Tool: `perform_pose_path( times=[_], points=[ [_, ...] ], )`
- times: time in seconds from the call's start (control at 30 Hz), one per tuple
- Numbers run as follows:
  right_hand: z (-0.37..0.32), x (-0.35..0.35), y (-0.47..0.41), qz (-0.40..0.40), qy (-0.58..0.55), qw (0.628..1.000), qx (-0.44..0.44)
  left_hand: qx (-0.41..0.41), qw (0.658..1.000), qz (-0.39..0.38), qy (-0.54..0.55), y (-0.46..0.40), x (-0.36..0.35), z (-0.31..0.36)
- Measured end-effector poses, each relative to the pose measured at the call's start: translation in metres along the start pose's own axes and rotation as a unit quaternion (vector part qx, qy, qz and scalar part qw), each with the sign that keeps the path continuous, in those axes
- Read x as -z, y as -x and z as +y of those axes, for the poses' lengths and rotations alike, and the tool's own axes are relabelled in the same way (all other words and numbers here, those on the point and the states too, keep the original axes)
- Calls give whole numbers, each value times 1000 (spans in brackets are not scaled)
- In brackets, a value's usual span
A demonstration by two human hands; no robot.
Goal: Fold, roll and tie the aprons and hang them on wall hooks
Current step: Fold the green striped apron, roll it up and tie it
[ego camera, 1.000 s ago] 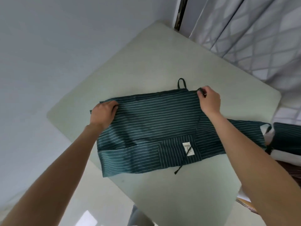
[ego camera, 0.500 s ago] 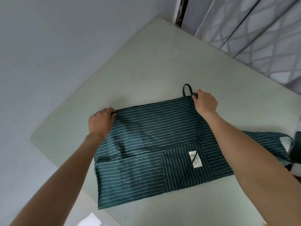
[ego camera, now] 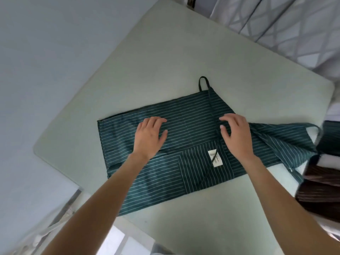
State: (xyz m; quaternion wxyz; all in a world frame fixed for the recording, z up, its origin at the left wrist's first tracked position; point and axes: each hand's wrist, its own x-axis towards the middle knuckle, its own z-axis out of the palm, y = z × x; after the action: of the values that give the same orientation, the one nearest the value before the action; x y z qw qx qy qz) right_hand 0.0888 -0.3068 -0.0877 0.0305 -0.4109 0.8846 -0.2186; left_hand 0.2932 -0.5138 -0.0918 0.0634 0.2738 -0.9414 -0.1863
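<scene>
The left hand (ego camera: 150,136) lies flat, fingers straight, on the green striped apron (ego camera: 184,124); the right hand (ego camera: 236,133) hovers loosely spread, gripping nothing (contact unclear). The folded apron covers the table's (ego camera: 165,57) near middle, a tie strap (ego camera: 213,115) crossing it.

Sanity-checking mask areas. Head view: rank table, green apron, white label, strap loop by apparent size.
1. table
2. green apron
3 and 4. white label and strap loop at the apron's far edge: both small and close in extent, so I won't rank them. The loop is thin and lies farther from the camera.
</scene>
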Motion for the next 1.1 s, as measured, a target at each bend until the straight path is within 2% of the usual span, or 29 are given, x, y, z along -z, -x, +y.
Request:
perform_pose_path(
  times=[0.17,0.23,0.3,0.4,0.53,0.7,0.8,0.9,1.0,1.1],
  points=[
    [45,12,95,-11,129,981,-147,-70,986,-150,15,23,-40,98],
    [58,18,121,-46,135,969,-202,-64,978,-198,12,31,-55,124],
    [62,19,137,-100,130,965,-203,-55,972,-226,-12,36,-67,134],
    [62,21,159,-143,154,967,-142,-56,973,-218,-50,41,-71,132],
    [46,29,177,-131,154,975,-88,-57,971,-218,-79,55,-61,109],
    [36,32,217,-108,55,992,-23,-1,979,-194,-66,88,-46,99],
    [54,40,231,-53,57,996,-47,5,990,-126,-59,107,-46,112],
    [80,52,233,-31,102,991,-83,-65,994,-83,-41,115,-56,143],
    [101,60,229,-60,103,990,-81,-121,986,-112,-14,118,-75,186],
    [121,66,222,-78,49,993,-71,-81,984,-155,-30,121,-92,220]
  ],
)
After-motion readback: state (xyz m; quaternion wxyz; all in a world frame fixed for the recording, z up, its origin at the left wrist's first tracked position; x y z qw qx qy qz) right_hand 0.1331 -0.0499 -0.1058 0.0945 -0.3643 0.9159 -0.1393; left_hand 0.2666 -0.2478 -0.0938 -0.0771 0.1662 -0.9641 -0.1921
